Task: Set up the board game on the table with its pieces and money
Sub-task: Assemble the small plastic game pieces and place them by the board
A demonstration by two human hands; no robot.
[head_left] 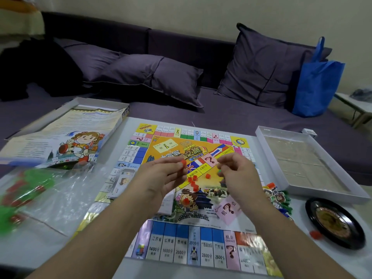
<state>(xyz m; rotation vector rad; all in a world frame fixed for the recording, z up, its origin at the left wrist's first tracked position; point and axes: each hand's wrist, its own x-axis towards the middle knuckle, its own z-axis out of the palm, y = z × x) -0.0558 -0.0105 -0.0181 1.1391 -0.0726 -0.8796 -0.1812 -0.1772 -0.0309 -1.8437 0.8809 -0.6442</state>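
Colourful square paper game board (175,246) lies flat on the white table (40,252), w/ both hands raised over its centre. Left hand (161,178) pinches a small red plastic cube piece (183,163) betw. thumb & fingertips, other fingers curled. Right hand (237,174) has fingers curled in, something small & green at its fingertips; can't tell if it's actually gripped. Directly below & betw. the hands, loose red cube pieces (194,181) are scattered on the board's yellow middle, one more on the cartoon face nearer the camera. Pink question-mark card (228,210) sits on the board just under the right wrist. Right of that wrist, at the board's edge, a heap of cartoon tokens and green/blue pieces (278,198). Further right: black roulette-style spinner dish (335,223), a stray red piece (315,234) just beside it, & a shallow white box tray (306,158). Left of the board: clear plastic bag of red & green pieces (30,190), blurred, & a printed rules sheet w/ cartoon kid (76,141) lying in the box lid (100,105). Behind: purple sofa (181,57), blue tote bag (318,83).
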